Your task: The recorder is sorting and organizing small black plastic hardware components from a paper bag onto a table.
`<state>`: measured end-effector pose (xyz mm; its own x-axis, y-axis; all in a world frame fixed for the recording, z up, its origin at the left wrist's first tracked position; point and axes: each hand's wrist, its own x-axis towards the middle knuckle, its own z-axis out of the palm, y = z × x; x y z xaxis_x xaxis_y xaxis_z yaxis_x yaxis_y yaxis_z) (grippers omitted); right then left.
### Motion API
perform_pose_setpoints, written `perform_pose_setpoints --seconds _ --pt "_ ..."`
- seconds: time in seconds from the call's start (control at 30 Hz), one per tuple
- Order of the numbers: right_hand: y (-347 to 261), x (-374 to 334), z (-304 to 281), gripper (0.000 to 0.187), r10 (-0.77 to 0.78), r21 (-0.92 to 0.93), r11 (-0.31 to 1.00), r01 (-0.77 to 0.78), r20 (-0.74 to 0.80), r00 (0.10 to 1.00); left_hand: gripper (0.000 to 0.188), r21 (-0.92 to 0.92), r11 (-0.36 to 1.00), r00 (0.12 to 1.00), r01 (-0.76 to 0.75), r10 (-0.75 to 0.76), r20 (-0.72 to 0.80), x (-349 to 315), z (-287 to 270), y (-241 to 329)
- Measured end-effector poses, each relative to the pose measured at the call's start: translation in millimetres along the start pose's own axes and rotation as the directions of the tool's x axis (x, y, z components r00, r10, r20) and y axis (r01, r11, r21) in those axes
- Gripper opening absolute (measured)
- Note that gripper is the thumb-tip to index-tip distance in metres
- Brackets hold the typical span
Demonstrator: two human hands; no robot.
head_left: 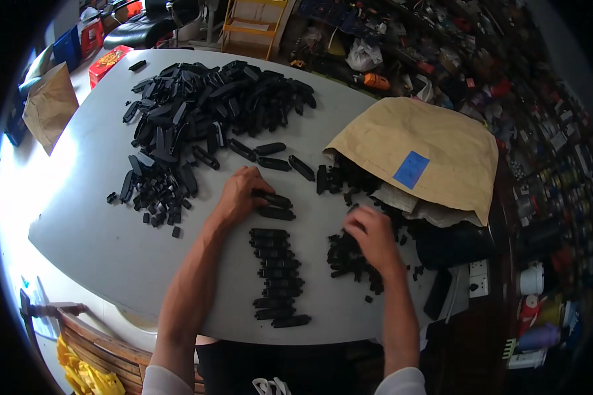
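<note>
My left hand (241, 195) is closed on the end of a long black plastic casing (275, 199) at the middle of the table. Just below it lies a similar black casing (277, 214). Nearer to me, a column of black casings (275, 273) runs toward the table's front edge, laid side by side. To the right, my right hand (373, 238) hovers at a loose pile of small black plastic pieces (350, 258), its fingers drawn together and slightly blurred. Whatever sits between those fingertips is too small to make out.
A big heap of black casings (204, 99) covers the far left of the grey table (145, 276), with small black caps (161, 197) beside it. Several casings (273, 163) lie mid-table. At right, a brown paper sack (435, 141) spills black parts. Cluttered shelves (441, 52) stand beyond.
</note>
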<state>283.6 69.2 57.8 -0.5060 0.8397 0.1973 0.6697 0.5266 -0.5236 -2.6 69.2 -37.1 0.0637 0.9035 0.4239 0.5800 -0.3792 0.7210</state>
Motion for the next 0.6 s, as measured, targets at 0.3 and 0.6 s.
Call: perform_pose_setpoints --seconds 0.3,0.6 --pt "19.3 -134.5 -26.2 0.009 0.366 -0.168 0.922 -0.349 0.084 0.927 0.035 0.027 0.999 0.998 -0.038 0.036 0.057 2.6 3.7 -4.4" --pt "18.6 -150.3 3.5 0.016 0.222 -0.493 0.861 -0.127 0.138 0.965 0.037 0.014 1.0 0.998 0.022 -0.021 -0.064 -1.4 -3.6 -5.9"
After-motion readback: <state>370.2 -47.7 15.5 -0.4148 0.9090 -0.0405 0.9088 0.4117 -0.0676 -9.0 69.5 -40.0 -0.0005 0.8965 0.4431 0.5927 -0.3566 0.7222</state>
